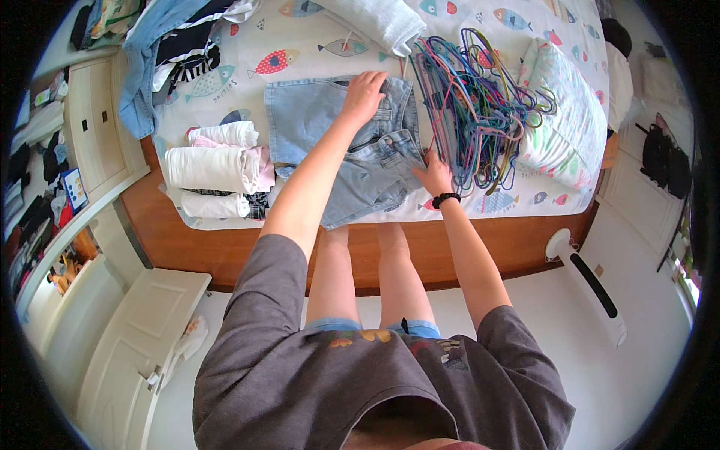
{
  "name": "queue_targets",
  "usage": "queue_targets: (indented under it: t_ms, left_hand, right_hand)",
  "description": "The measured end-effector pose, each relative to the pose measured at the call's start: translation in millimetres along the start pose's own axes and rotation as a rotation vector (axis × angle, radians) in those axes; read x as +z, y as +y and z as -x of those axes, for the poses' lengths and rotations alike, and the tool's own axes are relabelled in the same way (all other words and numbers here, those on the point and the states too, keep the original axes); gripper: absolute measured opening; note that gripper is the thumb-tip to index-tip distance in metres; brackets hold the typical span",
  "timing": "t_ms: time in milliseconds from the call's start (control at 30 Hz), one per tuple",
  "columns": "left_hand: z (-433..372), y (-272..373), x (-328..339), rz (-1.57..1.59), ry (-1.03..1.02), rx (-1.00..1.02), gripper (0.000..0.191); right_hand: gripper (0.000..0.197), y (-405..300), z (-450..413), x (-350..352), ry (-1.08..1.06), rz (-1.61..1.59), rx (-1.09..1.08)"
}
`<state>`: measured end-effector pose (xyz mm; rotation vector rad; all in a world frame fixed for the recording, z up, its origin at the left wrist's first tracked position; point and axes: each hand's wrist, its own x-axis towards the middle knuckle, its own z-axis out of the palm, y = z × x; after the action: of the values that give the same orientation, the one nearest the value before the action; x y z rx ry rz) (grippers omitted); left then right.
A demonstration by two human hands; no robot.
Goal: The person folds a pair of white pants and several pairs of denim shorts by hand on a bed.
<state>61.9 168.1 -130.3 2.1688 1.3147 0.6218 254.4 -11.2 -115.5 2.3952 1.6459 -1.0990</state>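
Note:
Light-blue denim shorts [315,112] lie spread on the bed in front of me, waistband to the right and one leg turned toward the near edge. My left hand [364,97] rests on the far part of the shorts, its fingertips by the waistband. Whether those fingers pinch the cloth is hidden. At the near end of the waistband, my right hand [436,175] touches the denim with its thumb, and I cannot tell if it grips. A black band [446,200] circles the right wrist. Just beyond that hand lies a tangled heap of coloured hangers [478,118].
Rolled white clothes [211,169] sit left of the shorts. A folded pale-grey garment [377,22] lies beyond them. Jeans [138,84] and striped clothing [188,48] are at far left. A floral bundle [562,118] lies right of the hangers. The wooden bed front [478,247] meets my legs.

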Motion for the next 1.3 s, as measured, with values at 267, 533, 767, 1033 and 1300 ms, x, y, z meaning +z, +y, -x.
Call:
queue_targets:
  t_ms: [267, 533, 767, 1033, 1300]
  left_hand:
    - [-38.0, 0.2, 28.3, -0.201, -0.398, -0.039, 0.044]
    - [-44.5, 10.2, -22.5, 0.130, -0.603, 0.025, 0.036]
    - [-22.7, 43.6, -67.7, -0.012, -0.607, 0.103, 0.032]
    - [17.2, 106.6, -165.5, 0.020, -0.332, -0.095, 0.024]
    - [76.1, 209.2, -241.7, 0.195, 0.113, 0.106, 0.017]
  right_hand:
    - [0.035, 34.9, 4.4, 14.5, -0.093, -0.473, -0.029]
    - [0.026, 44.8, 19.9, 20.5, -0.022, -0.670, 0.071]
    - [0.028, 3.8, 20.1, -26.8, -0.395, -0.627, -0.042]
    - [0.020, -95.1, 79.3, -90.4, -0.678, -1.593, 0.373]
    - [0.015, -189.8, 135.5, -152.3, -0.272, -1.798, 0.016]
